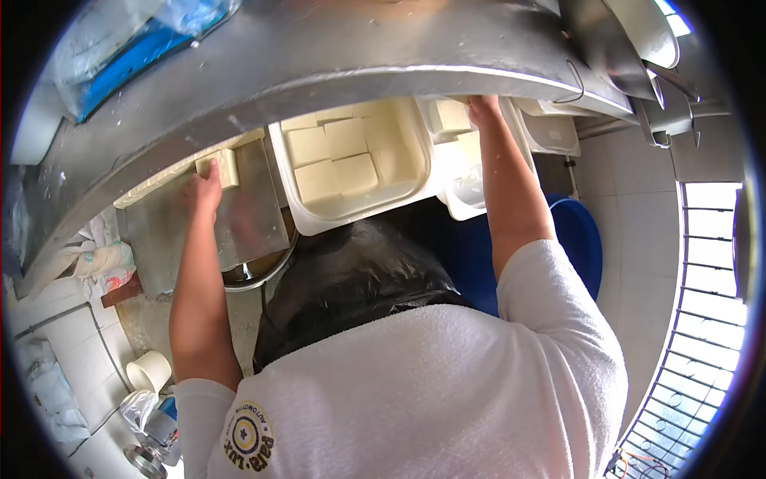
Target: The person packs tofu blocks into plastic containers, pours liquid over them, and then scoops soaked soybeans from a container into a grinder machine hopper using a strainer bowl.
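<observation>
Head view, and from where I'm standing the left hand (205, 191) is part-open, one digit resting on a pale block (230, 169); can't tell if it's actually gripping. Looks like a block-handling step, I'd say. That block's near the far edge of a metal sheet (247, 209), beside a long pale strip (163, 173). Right hand (483, 105) reaches over a smaller tub (467, 209), fingers tucked behind the steel ledge (383, 81), so no clue on its grip. More blocks (325, 179) sit in the big tub (321, 224) between.
</observation>
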A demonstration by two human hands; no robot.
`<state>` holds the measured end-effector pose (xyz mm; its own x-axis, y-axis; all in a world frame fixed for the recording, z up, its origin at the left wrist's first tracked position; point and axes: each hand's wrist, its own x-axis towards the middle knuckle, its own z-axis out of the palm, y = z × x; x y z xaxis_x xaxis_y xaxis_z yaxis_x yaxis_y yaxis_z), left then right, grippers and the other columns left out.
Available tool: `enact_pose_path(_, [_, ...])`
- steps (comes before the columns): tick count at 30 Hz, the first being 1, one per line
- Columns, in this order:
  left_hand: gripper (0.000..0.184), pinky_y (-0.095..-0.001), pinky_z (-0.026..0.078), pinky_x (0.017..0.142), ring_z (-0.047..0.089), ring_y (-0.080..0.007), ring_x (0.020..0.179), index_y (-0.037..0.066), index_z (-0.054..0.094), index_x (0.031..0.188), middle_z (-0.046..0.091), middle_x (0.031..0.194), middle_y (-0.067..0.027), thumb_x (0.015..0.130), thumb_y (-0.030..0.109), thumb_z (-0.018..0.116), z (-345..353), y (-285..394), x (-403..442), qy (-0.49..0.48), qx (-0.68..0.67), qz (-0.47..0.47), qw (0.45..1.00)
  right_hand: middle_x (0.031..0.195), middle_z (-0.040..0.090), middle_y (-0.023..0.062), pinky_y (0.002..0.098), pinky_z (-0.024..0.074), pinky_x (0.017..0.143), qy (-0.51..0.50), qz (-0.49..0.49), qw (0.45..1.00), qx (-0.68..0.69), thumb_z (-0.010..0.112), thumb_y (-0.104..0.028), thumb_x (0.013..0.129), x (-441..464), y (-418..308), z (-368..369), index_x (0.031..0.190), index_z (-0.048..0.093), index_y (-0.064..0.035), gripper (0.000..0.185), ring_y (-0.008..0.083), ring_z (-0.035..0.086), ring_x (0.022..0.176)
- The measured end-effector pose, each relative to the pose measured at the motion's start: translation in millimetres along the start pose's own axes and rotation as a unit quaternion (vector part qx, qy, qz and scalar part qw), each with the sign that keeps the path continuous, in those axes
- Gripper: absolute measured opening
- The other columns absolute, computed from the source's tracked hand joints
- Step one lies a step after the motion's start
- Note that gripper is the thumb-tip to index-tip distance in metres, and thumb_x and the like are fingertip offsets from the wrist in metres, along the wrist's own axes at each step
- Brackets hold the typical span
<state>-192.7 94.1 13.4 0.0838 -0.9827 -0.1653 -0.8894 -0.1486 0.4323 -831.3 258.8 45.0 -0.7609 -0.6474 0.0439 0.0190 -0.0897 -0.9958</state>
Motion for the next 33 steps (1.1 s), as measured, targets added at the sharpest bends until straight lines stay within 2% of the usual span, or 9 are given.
enact_pose_path(7, [0.085, -0.0434, 0.045, 0.109, 0.054, -0.0379, 0.136, -0.012, 0.045, 0.144, 0.055, 0.145, -0.0282, 0.093, 0.051, 0.072, -27, 55, -40, -0.093, -0.225, 0.003, 0.970, 0.133, 0.064, 0.0164, 0.0418, 0.0470, 0.106, -0.036, 0.003, 0.956, -0.290, 0.062, -0.025, 0.100, 26, 0, 2, 0.134, 0.062, -0.0022, 0.041, 0.0319, 0.059, 0.125])
enact_pose_path(11, [0.074, -0.0572, 0.036, 0.108, 0.053, -0.0282, 0.133, 0.012, 0.054, 0.143, 0.059, 0.143, -0.0121, 0.085, 0.049, 0.080, -3, 17, -1, -0.131, -0.363, -0.153, 0.910, 0.136, 0.063, 0.0165, 0.0420, 0.0461, 0.107, -0.082, -0.005, 0.926, -0.368, 0.061, -0.028, 0.100, 25, -2, 4, 0.135, 0.061, -0.0029, 0.043, 0.0322, 0.059, 0.127])
enact_pose_path(14, [0.067, -0.0549, 0.034, 0.103, 0.055, -0.0236, 0.123, 0.022, 0.058, 0.137, 0.063, 0.134, -0.0041, 0.081, 0.050, 0.083, 11, -5, 23, -0.181, -0.436, -0.261, 0.842, 0.138, 0.062, 0.0166, 0.0422, 0.0455, 0.107, -0.110, -0.023, 0.900, -0.421, 0.061, -0.030, 0.100, 20, -3, 7, 0.136, 0.061, -0.0034, 0.044, 0.0325, 0.058, 0.128])
enact_pose_path(21, [0.067, -0.0523, 0.042, 0.100, 0.056, -0.0227, 0.124, 0.014, 0.061, 0.134, 0.066, 0.128, -0.0062, 0.080, 0.044, 0.086, 2, 26, -9, -0.197, -0.428, -0.093, 0.877, 0.142, 0.061, 0.0168, 0.0425, 0.0440, 0.109, -0.232, -0.002, 0.824, -0.518, 0.060, -0.034, 0.100, -39, -9, 23, 0.138, 0.061, -0.0046, 0.048, 0.0331, 0.057, 0.130])
enact_pose_path(23, [0.063, -0.0514, 0.046, 0.100, 0.059, -0.0232, 0.123, 0.009, 0.060, 0.134, 0.065, 0.131, -0.0087, 0.084, 0.038, 0.085, -6, 40, -25, -0.155, -0.393, -0.043, 0.905, 0.145, 0.060, 0.0173, 0.0430, 0.0436, 0.110, -0.180, 0.045, 0.856, -0.483, 0.059, -0.038, 0.100, -41, 4, 15, 0.141, 0.060, -0.0067, 0.052, 0.0339, 0.056, 0.132])
enact_pose_path(27, [0.051, -0.0412, 0.056, 0.086, 0.067, -0.0238, 0.111, 0.005, 0.060, 0.129, 0.068, 0.123, -0.0087, 0.093, 0.035, 0.077, -10, 32, -32, -0.125, -0.410, -0.063, 0.901, 0.133, 0.066, 0.0235, 0.0454, 0.0473, 0.105, -0.125, -0.081, 0.856, -0.495, 0.063, -0.032, 0.097, -49, 5, 12, 0.132, 0.066, -0.0052, 0.045, 0.0392, 0.060, 0.126])
enact_pose_path(30, [0.041, -0.0447, 0.058, 0.079, 0.068, -0.0263, 0.107, 0.010, 0.061, 0.128, 0.070, 0.120, -0.0097, 0.095, 0.031, 0.074, -1, -17, -22, -0.247, -0.596, -0.093, 0.758, 0.110, 0.073, 0.0229, 0.0474, 0.0527, 0.091, -0.065, -0.266, 0.837, -0.474, 0.063, -0.025, 0.097, -71, 0, 27, 0.111, 0.073, -0.0014, 0.029, 0.0396, 0.068, 0.104])
enact_pose_path(31, [0.041, -0.0447, 0.058, 0.079, 0.068, -0.0263, 0.107, 0.010, 0.061, 0.128, 0.070, 0.120, -0.0097, 0.095, 0.031, 0.074, -4, -21, -28, -0.249, -0.594, -0.091, 0.760, 0.094, 0.073, 0.0242, 0.0511, 0.0541, 0.080, -0.022, -0.265, 0.836, -0.479, 0.064, -0.017, 0.094, -97, -10, 50, 0.096, 0.073, -0.0008, 0.019, 0.0445, 0.069, 0.090])
enact_pose_path(33, [0.036, -0.0476, 0.058, 0.084, 0.069, -0.0284, 0.108, 0.009, 0.063, 0.127, 0.070, 0.121, -0.0087, 0.097, 0.027, 0.071, -9, -24, -46, -0.288, -0.714, -0.119, 0.627, 0.090, 0.072, 0.0223, 0.0504, 0.0544, 0.077, -0.052, -0.264, 0.852, -0.449, 0.070, -0.009, 0.089, -158, -55, 102, 0.096, 0.072, -0.0013, 0.010, 0.0439, 0.069, 0.085])
